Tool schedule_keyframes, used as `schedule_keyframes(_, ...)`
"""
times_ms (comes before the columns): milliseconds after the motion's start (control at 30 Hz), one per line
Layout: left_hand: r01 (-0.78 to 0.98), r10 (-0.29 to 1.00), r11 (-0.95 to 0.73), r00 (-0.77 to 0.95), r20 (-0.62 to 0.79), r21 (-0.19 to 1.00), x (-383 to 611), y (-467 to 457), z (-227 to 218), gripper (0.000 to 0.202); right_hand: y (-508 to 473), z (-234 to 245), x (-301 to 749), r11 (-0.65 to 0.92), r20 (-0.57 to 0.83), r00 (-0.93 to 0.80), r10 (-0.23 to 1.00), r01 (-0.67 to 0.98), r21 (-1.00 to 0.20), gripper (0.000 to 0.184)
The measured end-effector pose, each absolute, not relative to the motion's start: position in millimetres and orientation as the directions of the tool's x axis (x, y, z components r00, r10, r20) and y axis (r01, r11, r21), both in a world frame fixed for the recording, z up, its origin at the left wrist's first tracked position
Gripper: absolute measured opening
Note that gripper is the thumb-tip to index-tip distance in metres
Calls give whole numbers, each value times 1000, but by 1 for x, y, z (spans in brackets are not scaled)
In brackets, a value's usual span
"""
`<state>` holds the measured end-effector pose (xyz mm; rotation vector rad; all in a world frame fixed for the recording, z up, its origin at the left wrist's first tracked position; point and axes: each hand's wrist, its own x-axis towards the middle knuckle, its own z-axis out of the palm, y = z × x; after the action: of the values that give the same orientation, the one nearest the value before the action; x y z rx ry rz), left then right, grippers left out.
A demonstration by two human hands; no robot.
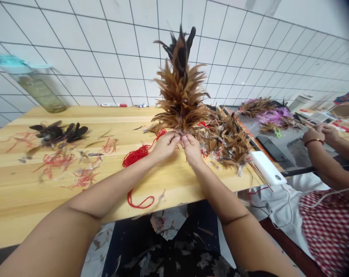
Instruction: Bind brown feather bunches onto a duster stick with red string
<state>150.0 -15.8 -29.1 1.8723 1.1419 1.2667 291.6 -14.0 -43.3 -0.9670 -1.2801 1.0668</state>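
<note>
The left hand [165, 145] and right hand [191, 148] meet, both pinched shut on the bottom of the feather bunch [181, 96]. It stands straight up, just past them. The red string [136, 156] lies left, nearer the left hand.

Bright, even light with soft shadows; edges bend and blur, corners darken, perhaps from the wide lens.

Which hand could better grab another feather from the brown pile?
Probably the right hand: both pinch the feather bundle, but the brown pile lies beside it, the red string beside the left hand.
</note>
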Motion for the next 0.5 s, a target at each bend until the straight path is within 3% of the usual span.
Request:
schedule_keyframes(167, 52, 964, -243, 128, 235, 969, 157, -15, -23, 17, -14, -36, 294, 199, 203, -24, 979, -110, -974, 34)
schedule_keyframes(300, -157, 980, -109, 147, 133, 982, 159, -17, -14, 15, -13, -33, 299, 317, 321, 15, 947, 116, -941, 26)
schedule_keyframes(400, -196, 987, -75, 128, 102, 978, 161, -14, -6, 14, -9, -27, 306, 327, 345, -3, 938, 333, -885, 12)
schedule_keyframes(500, -141, 984, -90, 137, 109, 986, 164, -9, 1, 11, -5, -14, 317, 277, 292, -1, 956, 319, -906, 26)
